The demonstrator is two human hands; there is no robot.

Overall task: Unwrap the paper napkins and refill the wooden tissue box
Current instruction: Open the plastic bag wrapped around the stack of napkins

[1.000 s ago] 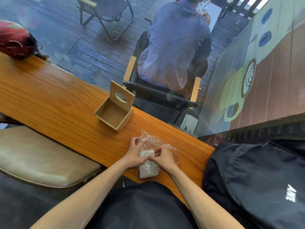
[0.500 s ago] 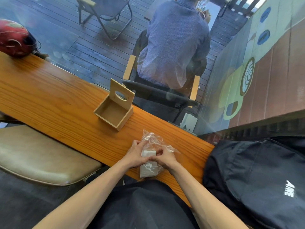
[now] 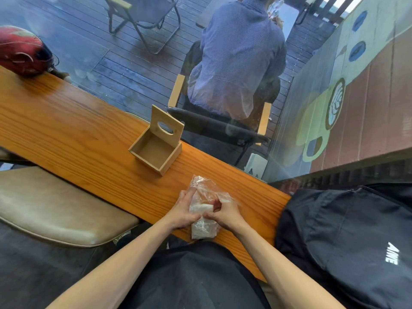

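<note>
A pack of white paper napkins (image 3: 202, 228) in crumpled clear plastic wrap (image 3: 201, 186) lies on the wooden counter (image 3: 66, 130) near its front edge. My left hand (image 3: 181, 211) grips the pack's left side. From the right, my right hand (image 3: 225, 214) pinches the wrap over the pack's top. The loose end of the wrap sticks up beyond my fingers. The wooden tissue box (image 3: 156, 150) stands a hand's width further back and to the left. Its slotted lid (image 3: 166, 127) is tipped upright and nothing lies inside.
A black backpack (image 3: 356, 241) sits at the counter's right end. A tan padded stool (image 3: 55, 210) stands to my left below the counter. A red helmet (image 3: 21, 52) rests at the far left. Behind the glass, a person sits in a chair.
Both hands have shifted slightly on the pack, working the plastic wrap. The view has tipped down a little. The pack and the box stay where they were.
</note>
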